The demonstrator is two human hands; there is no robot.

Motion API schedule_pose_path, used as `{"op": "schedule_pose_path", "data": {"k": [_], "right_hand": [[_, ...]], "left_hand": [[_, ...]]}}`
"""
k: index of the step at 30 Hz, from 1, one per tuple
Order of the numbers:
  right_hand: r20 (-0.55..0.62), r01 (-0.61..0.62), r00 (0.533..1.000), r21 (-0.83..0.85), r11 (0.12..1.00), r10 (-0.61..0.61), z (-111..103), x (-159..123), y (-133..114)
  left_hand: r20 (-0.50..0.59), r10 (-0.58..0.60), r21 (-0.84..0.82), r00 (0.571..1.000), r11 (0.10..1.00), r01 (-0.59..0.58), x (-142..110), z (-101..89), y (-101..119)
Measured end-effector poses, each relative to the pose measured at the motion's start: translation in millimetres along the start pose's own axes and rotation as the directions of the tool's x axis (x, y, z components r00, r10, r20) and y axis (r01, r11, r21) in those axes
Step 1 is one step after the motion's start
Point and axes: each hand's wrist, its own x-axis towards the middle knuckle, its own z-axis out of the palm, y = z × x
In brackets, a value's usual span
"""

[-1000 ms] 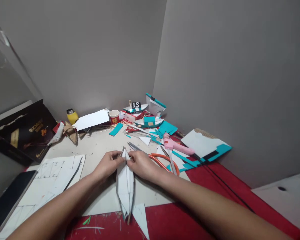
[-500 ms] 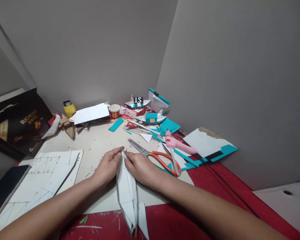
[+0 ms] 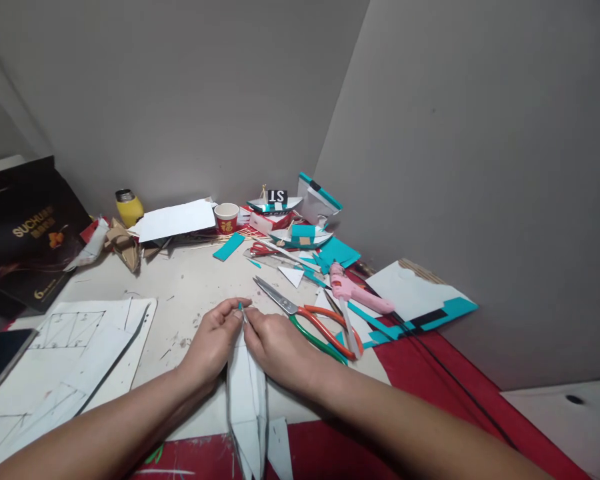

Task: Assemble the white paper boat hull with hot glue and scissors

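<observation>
A long white cardboard boat hull, narrow and pencil-lined, points away from me over the table. My left hand pinches its far tip from the left. From the other side my right hand presses the same tip, with its thumb along the edge. A bit of teal shows between the fingers; the rest of the tip is hidden by them. The near end of the hull runs out of the bottom of the view. Just beyond my right hand lie open scissors with orange and green handles.
A pink glue gun lies to the right among teal cardboard scraps. Finished small boats and a red paper cup stand at the back. Drawn paper sheets and a dark phone lie left. A white triangular scrap is near the front.
My hands keep hold of the hull's far tip and have closed in tighter around it. The hull has shifted nearer, its near end now out of view. The camera has turned slightly.
</observation>
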Motion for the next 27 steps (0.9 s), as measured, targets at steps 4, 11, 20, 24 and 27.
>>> {"op": "schedule_pose_path", "data": {"k": [4,11,20,24,27], "right_hand": [[-0.065,0.057,0.997,0.139,0.989,-0.049,0,0,7],[-0.093,0.054,0.995,0.375,0.926,-0.021,-3,-1,15],[-0.024,0.053,0.999,0.311,0.949,-0.048,10,-12,8],[-0.028,0.134,0.991,0.238,0.962,-0.131,9,-13,9],[-0.036,0.171,0.985,0.091,0.981,-0.169,6,-9,12]], "left_hand": [[0.037,-0.082,-0.178,0.996,0.980,0.087,2,-2.8,9],[-0.075,-0.100,-0.389,0.992,0.919,0.064,20,-23.9,26],[-0.142,-0.099,-0.414,0.985,0.910,0.032,37,-42.5,21],[-0.120,-0.122,-0.395,0.985,0.916,0.066,36,-40.6,18],[-0.100,-0.123,-0.391,0.987,0.917,0.075,34,-38.1,17]]}}
